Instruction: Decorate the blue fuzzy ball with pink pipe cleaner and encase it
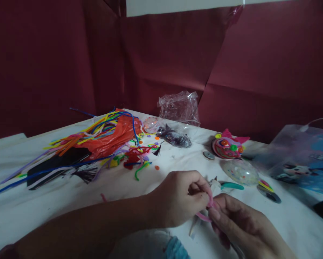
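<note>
My left hand (181, 198) pinches a pink pipe cleaner (203, 217) between thumb and forefinger. Right beside it, my right hand (238, 219) grips the same pipe cleaner with thumb and fingertips. The pipe cleaner bends between the two hands, and its lower end curves out beneath my left fingers. Just beyond the fingertips lies a tool with a teal handle (232, 186), its other parts partly hidden by my hands. Below my left wrist, a light blue fuzzy piece (176, 248) shows at the bottom edge.
At the left, pipe cleaners (104, 126) in many colours lie over a red plastic bag (110, 142). A clear bag (179, 108) stands at the back. To the right are a decorated pink figure (228, 144), a clear dome (242, 172) and a printed bag (309, 158).
</note>
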A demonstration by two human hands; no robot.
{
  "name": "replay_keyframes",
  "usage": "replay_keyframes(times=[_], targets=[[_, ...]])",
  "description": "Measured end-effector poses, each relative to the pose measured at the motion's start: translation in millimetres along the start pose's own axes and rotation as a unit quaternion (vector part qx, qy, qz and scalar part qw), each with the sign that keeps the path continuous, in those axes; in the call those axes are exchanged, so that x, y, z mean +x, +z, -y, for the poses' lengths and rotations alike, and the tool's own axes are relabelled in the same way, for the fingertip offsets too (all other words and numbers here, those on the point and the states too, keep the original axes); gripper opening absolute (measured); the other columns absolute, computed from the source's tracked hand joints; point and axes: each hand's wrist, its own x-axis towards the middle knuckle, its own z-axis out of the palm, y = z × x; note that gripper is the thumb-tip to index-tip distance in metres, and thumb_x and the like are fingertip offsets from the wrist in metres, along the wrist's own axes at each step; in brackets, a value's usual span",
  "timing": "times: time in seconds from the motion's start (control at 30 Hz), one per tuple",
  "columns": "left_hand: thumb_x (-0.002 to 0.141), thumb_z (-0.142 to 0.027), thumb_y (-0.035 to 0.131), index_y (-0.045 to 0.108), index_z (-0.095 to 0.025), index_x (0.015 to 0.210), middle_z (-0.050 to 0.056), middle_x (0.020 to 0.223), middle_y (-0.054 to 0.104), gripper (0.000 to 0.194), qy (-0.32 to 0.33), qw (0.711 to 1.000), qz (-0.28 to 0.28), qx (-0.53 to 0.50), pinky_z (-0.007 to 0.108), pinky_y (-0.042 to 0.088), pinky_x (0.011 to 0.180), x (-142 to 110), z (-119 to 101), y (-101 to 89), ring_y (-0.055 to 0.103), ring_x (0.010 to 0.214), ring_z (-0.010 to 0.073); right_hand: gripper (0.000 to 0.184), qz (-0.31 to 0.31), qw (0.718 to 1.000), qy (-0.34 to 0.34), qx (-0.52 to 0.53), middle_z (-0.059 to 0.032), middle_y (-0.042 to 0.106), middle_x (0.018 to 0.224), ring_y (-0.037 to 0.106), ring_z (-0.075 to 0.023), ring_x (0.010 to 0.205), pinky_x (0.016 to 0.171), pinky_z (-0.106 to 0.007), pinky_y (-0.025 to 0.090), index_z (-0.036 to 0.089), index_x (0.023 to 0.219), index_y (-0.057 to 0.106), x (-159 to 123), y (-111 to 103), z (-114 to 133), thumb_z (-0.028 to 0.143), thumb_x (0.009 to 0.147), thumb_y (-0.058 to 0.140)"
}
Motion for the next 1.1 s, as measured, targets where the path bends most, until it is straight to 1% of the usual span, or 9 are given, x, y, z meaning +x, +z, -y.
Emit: replay_keyframes(times=[0.13, 0.27, 0.37, 0.53, 0.63, 0.73, 0.9, 1.0, 1.1], targets=[[0.069, -0.01, 0.052, 0.056, -0.012, 0.071, -0.002, 0.06, 0.056, 0.005, -0.062, 0.995, 0.036, -0.069, 0.017, 0.036, 0.049, 3, 0, 1.3, 0.049, 0.053, 0.007, 0.039, 0.023, 0.971, -0.121, -0.204, 0.0002, 0.052, 0.062, 0.05, -0.0158, 0.055, 0.049, -0.021, 0.043, 0.02, 0.07, 0.056, 3, -4, -2, 0.049, 0.093, 0.044], [0.069, -0.011, 0.053, 0.054, -0.012, 0.065, -0.003, 0.052, 0.053, 0.005, -0.093, 0.989, 0.056, -0.1, 0.018, 0.036, 0.047, 6, 1, 1.1, 0.048, 0.047, 0.0069, 0.03, 0.036, 0.952, -0.124, -0.276, -0.0003, 0.06, 0.071, 0.057, -0.0181, 0.067, 0.058, -0.021, 0.046, 0.022, 0.078, 0.057, 2, -5, -2, 0.04, 0.095, 0.039], [0.069, -0.012, 0.056, 0.054, -0.012, 0.064, -0.003, 0.052, 0.053, 0.005, -0.093, 0.99, 0.043, -0.099, 0.016, 0.036, 0.046, 8, 3, 2.2, 0.048, 0.046, 0.0058, 0.034, 0.028, 0.959, -0.113, -0.259, -0.0005, 0.06, 0.069, 0.055, -0.0176, 0.063, 0.055, -0.021, 0.045, 0.022, 0.075, 0.057, 2, -5, -2, 0.042, 0.095, 0.039], [0.077, -0.022, 0.053, 0.05, -0.013, 0.059, -0.003, 0.046, 0.051, 0.02, -0.092, 0.985, 0.047, -0.136, 0.017, 0.037, 0.039, 9, 9, 5.4, 0.046, 0.039, 0.0061, 0.032, 0.071, 0.983, -0.104, -0.135, -0.0023, 0.066, 0.083, 0.059, -0.0176, 0.073, 0.066, -0.021, 0.047, 0.023, 0.078, 0.061, 3, -3, 4, 0.045, 0.094, 0.046], [0.077, -0.025, 0.055, 0.052, -0.012, 0.062, -0.002, 0.05, 0.053, 0.02, -0.074, 0.986, 0.021, -0.151, 0.016, 0.037, 0.041, 9, 12, 6.4, 0.048, 0.041, 0.0058, 0.029, 0.042, 0.995, -0.07, -0.056, -0.0019, 0.067, 0.084, 0.06, -0.0178, 0.076, 0.068, -0.02, 0.047, 0.024, 0.081, 0.066, 3, 0, 4, 0.05, 0.088, 0.057], [0.077, -0.024, 0.054, 0.052, -0.012, 0.063, -0.002, 0.051, 0.054, 0.019, -0.069, 0.984, 0.036, -0.161, 0.016, 0.038, 0.043, 8, 10, 7.1, 0.048, 0.042, 0.0054, 0.034, 0.027, 0.998, -0.045, -0.022, -0.0025, 0.066, 0.076, 0.059, -0.018, 0.07, 0.065, -0.021, 0.047, 0.022, 0.074, 0.067, 2, -2, -1, 0.054, 0.083, 0.061], [0.067, -0.012, 0.06, 0.052, -0.012, 0.066, -0.003, 0.053, 0.054, 0.008, -0.097, 0.972, 0.077, -0.199, 0.018, 0.041, 0.049, 4, 0, 6.5, 0.05, 0.045, 0.0058, 0.04, 0.018, 0.998, -0.048, -0.046, -0.0035, 0.059, 0.065, 0.052, -0.0173, 0.06, 0.056, -0.023, 0.046, 0.02, 0.065, 0.062, 4, -6, -7, 0.054, 0.085, 0.057], [0.062, -0.004, 0.059, 0.054, -0.012, 0.063, -0.003, 0.053, 0.055, 0.01, -0.082, 0.977, 0.07, -0.181, 0.016, 0.037, 0.05, 2, -4, 4.2, 0.05, 0.049, 0.0051, 0.041, -0.012, 0.996, -0.056, -0.065, -0.0023, 0.055, 0.06, 0.047, -0.0156, 0.055, 0.049, -0.021, 0.043, 0.018, 0.065, 0.063, 4, -4, -6, 0.056, 0.083, 0.059], [0.063, -0.007, 0.06, 0.056, -0.012, 0.064, -0.003, 0.055, 0.055, 0.007, -0.067, 0.986, 0.044, -0.147, 0.016, 0.034, 0.048, 1, -4, 2.4, 0.047, 0.05, 0.0047, 0.043, -0.029, 0.995, -0.062, -0.078, -0.0012, 0.053, 0.059, 0.044, -0.0148, 0.054, 0.047, -0.019, 0.04, 0.019, 0.064, 0.061, 2, -4, -6, 0.057, 0.083, 0.058]])
